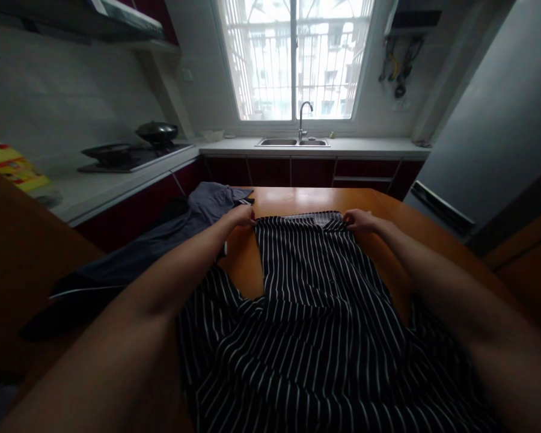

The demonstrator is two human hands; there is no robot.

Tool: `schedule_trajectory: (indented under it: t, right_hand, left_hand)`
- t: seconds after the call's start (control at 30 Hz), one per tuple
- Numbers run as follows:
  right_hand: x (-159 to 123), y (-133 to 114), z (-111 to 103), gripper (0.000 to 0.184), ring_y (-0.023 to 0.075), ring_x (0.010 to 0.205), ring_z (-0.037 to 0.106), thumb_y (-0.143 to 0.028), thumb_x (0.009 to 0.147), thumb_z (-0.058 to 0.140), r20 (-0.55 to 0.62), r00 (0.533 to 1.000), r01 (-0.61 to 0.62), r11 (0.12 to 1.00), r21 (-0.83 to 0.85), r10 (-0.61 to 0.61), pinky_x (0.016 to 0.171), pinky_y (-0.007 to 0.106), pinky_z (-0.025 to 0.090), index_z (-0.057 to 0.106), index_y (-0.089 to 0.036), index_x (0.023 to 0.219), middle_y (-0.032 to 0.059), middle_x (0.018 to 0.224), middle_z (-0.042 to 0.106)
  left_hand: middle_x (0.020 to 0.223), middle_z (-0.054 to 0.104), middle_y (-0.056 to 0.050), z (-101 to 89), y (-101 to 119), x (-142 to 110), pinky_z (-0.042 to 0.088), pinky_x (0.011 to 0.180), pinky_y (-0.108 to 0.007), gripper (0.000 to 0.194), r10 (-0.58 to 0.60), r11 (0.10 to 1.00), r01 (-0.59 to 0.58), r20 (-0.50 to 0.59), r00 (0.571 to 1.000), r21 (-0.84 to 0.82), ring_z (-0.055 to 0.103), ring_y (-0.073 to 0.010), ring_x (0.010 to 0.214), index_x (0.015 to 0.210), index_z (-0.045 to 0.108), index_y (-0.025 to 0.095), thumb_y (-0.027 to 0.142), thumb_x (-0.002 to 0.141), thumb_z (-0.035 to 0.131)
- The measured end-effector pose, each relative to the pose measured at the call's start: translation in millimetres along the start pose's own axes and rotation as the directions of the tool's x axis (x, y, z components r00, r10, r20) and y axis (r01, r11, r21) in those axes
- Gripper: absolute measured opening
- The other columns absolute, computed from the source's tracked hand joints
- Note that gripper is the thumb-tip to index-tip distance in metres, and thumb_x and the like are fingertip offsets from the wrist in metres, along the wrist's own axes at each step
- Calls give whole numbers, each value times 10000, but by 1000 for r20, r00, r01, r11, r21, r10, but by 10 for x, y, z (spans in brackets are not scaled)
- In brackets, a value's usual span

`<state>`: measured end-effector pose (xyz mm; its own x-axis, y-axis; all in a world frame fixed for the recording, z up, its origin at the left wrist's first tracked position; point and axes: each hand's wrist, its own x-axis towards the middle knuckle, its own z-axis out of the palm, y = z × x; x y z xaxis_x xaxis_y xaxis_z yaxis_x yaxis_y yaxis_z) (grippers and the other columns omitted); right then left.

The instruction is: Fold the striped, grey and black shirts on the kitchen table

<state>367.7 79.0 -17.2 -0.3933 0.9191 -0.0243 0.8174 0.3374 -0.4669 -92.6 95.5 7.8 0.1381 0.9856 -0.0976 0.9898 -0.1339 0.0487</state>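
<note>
While the striped garment (311, 319) lies spread over the wooden table (293, 199), its bulk reaching from between my hands back toward me, I pinch the left end of its far edge in my left hand (243, 215). My right hand (360, 221) grips the right end of that edge, fingers closed on the cloth. Just beside my left forearm lies a gray-blue garment (202, 207), partly hanging past the table's side.
</note>
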Motion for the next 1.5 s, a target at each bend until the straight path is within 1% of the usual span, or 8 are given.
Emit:
schedule_trajectory:
  t: [0.27, 0.5, 0.77, 0.97, 1.1, 1.2, 1.33, 1.5]
  right_hand:
    - [-103, -245, -698, 71, 313, 927, 657, -270, 650, 806, 11, 999, -35, 956, -290, 40, 966, 537, 374, 761, -242, 696, 40, 769, 734]
    - [-309, -314, -1173, 145, 257, 825, 685, -185, 658, 746, 157, 986, 68, 997, -22, -64, 802, 373, 533, 791, -207, 794, 48, 838, 765]
    - [-418, -496, -865, 290, 223, 937, 669, -224, 737, 723, -100, 990, 126, 935, 331, -97, 870, 368, 544, 714, -198, 1027, 69, 1014, 739]
    - [-530, -845, -238, 501, 184, 848, 667, -196, 730, 699, 120, 956, 216, 920, 326, -267, 779, 312, 546, 661, -195, 1230, 41, 945, 733]
    - [-674, -948, 72, 558, 203, 950, 698, -244, 763, 712, 404, 851, 145, 890, 433, -335, 865, 343, 555, 619, -220, 1313, 52, 1054, 759]
    - [-626, -792, 28, 563, 218, 996, 703, -211, 812, 638, 330, 901, 123, 897, 425, -281, 916, 380, 548, 575, -219, 1371, 66, 1106, 758]
    - [-447, -357, -167, 421, 265, 1151, 640, -58, 713, 612, -46, 993, 108, 994, -33, -110, 1028, 387, 470, 747, -230, 1073, 81, 1168, 731]
    - [-416, -31, -72, 416, 272, 1149, 622, -100, 653, 682, -7, 985, 173, 985, -28, -173, 1051, 374, 449, 770, -219, 1042, 75, 1176, 710]
  left_hand:
    - [941, 744, -102, -338, 102, -122, 468, 828, -281, 114, -63, 998, 53, -253, 965, -46, 676, -263, 981, 775, 751, 204, 301, 753, 806]
    - [1063, 731, -162, -622, 350, -71, 482, 848, -347, 154, -121, 988, 67, -413, 902, -143, 664, -281, 1026, 943, 766, 168, 287, 883, 687]
    - [1205, 687, -165, -340, 369, -23, 474, 959, -299, 347, -62, 980, -17, -384, 921, -199, 658, -249, 1085, 1215, 695, 145, 211, 881, 628]
    - [1274, 684, -72, -44, 519, -53, 422, 1040, -241, 407, 208, 952, -255, -253, 945, -168, 611, -213, 1197, 1238, 698, 204, 203, 833, 653]
    - [1272, 694, -75, 92, 592, -29, 433, 1020, -236, 368, 232, 946, -272, -218, 948, -174, 622, -217, 1193, 1233, 704, 198, 213, 879, 600]
    - [1230, 716, -78, 148, 560, 30, 464, 969, -233, 339, 184, 958, -222, -205, 961, -183, 652, -215, 1139, 1211, 712, 197, 235, 897, 590]
    - [1160, 738, -77, 211, 477, 56, 478, 942, -235, 322, 97, 974, -135, -205, 974, -181, 662, -219, 1106, 1164, 728, 213, 265, 854, 658]
    - [1162, 718, -107, 266, 429, 12, 483, 928, -228, 311, -12, 982, -38, -257, 966, -187, 654, -248, 1119, 1093, 742, 185, 300, 805, 725]
